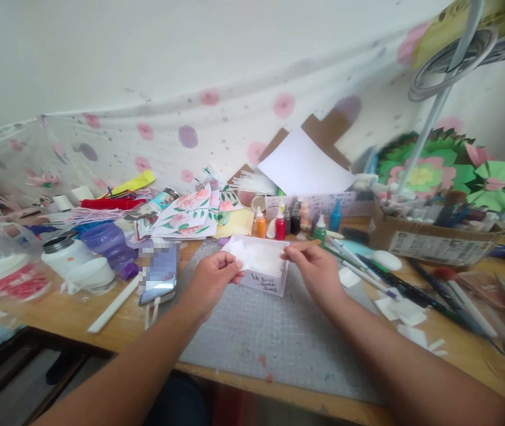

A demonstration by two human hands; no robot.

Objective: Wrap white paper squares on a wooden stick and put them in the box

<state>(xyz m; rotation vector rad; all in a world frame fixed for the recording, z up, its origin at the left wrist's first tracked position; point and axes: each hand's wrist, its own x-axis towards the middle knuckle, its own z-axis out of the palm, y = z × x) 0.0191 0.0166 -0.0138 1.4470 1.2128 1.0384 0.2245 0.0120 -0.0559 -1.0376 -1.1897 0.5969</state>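
My left hand [214,278] is at the left side of a small white box [274,284] with dark handwriting on its front. Its thumb and fingers are pinched together near soft-looking white material [243,251]; what they hold is too blurred to make out. On the box's right side, my right hand [314,266] pinches what looks like a short wooden stick [311,243], its tip pointing right. White contents [265,255] lie inside the box, which rests on a grey cutting mat [252,331].
Behind the box stand several dropper bottles, among them an orange one [260,223] and a red one [280,226]. A phone [161,275] with a cable lies at left. Brushes [363,266] and a cardboard box [443,242] are at right. Floral paper cutouts [185,216] lie behind.
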